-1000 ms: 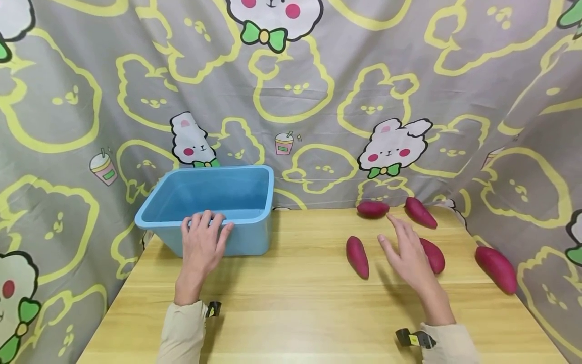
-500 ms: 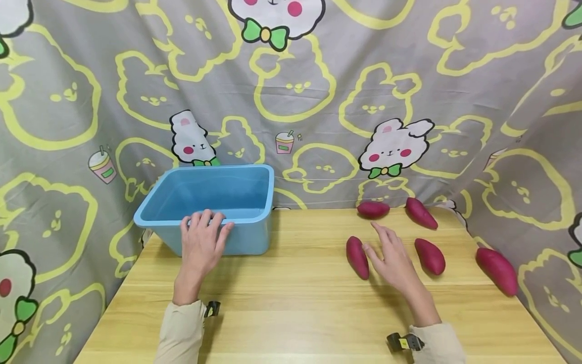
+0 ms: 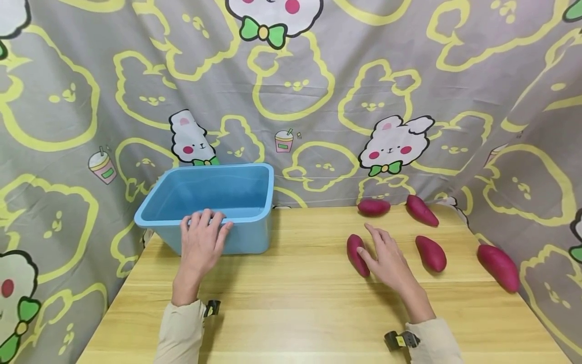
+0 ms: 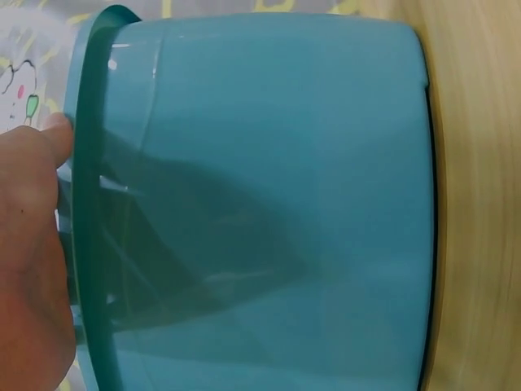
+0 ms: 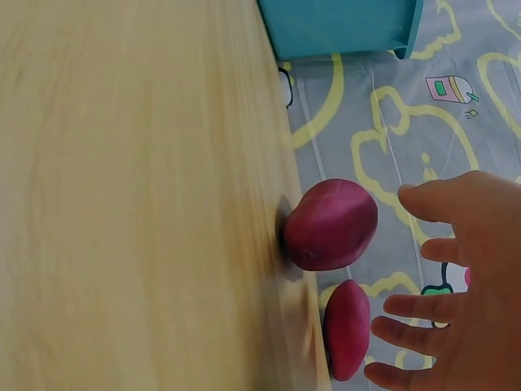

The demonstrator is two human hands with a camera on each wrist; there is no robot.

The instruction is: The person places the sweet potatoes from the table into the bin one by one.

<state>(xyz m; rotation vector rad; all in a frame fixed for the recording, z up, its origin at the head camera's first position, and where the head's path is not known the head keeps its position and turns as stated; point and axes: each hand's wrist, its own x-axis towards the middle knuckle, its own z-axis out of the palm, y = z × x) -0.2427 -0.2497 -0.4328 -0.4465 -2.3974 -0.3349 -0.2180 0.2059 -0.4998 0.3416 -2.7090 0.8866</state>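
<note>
Lying on the pale wooden table (image 3: pixel 291 313) are all five smooth, purple-red, tapered sweet potatoes: the nearest one (image 3: pixel 356 257) beside the right hand, the back-left one (image 3: pixel 374 207) and the back-right one (image 3: pixel 422 210) near the patterned grey curtain (image 3: pixel 313 108), the middle-right one (image 3: pixel 431 254) and the far-right one (image 3: pixel 498 268). None is being lifted, and none is showing in the visible part of the blue, rectangular, plastic-looking tub (image 3: pixel 247 238), though its near wall is hiding some of the floor inside. The handling therefore seems to be only at its beginning, with all five sweet potatoes apparently left to deal with.

The person's left hand (image 3: pixel 199 248) is holding the tub's near rim, its fingers bending over the edge; how firmly it is gripping, I cannot tell. The right hand (image 3: pixel 388 260) is hovering with fingers and thumb well spread, holding nothing. From the head its thumb is overlapping the nearest one, but the right wrist view is showing a gap between them, so that sweet potato is apparently lying ungrasped.
</note>
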